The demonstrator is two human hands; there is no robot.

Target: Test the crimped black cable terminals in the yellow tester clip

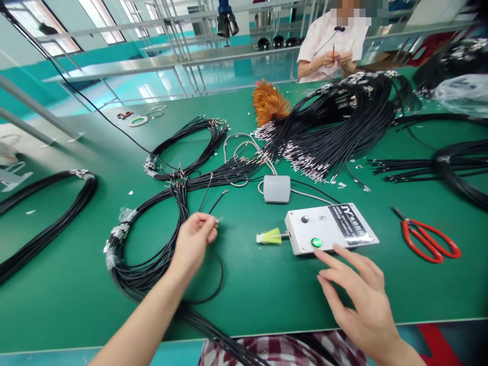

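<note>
Wire ends are the centre of this moment: the left hand (193, 240) pinches one thin black wire (213, 206) between thumb and fingertips, with the bare tip pointing to the right. Holding it so near the end probably keeps the tip stiff and easy to aim. This wire comes from the looped black bundle (145, 254) lying just beside the hand, so single wires can be pulled out without moving the whole bundle.

To the right stands the white control box (330, 227) with a lit green button (316, 242) and a yellow-green nozzle (270, 236) facing the wire. The right hand (356, 292) is open, fingers spread, holding nothing; its fingertips are just beside the box edge near the button.

Red scissors (429, 238) lie further right, a grey pedal-like box (276, 188) behind, and many stripped wires (324, 137) are heaped beyond. Across the table another person (331, 48) works.
</note>
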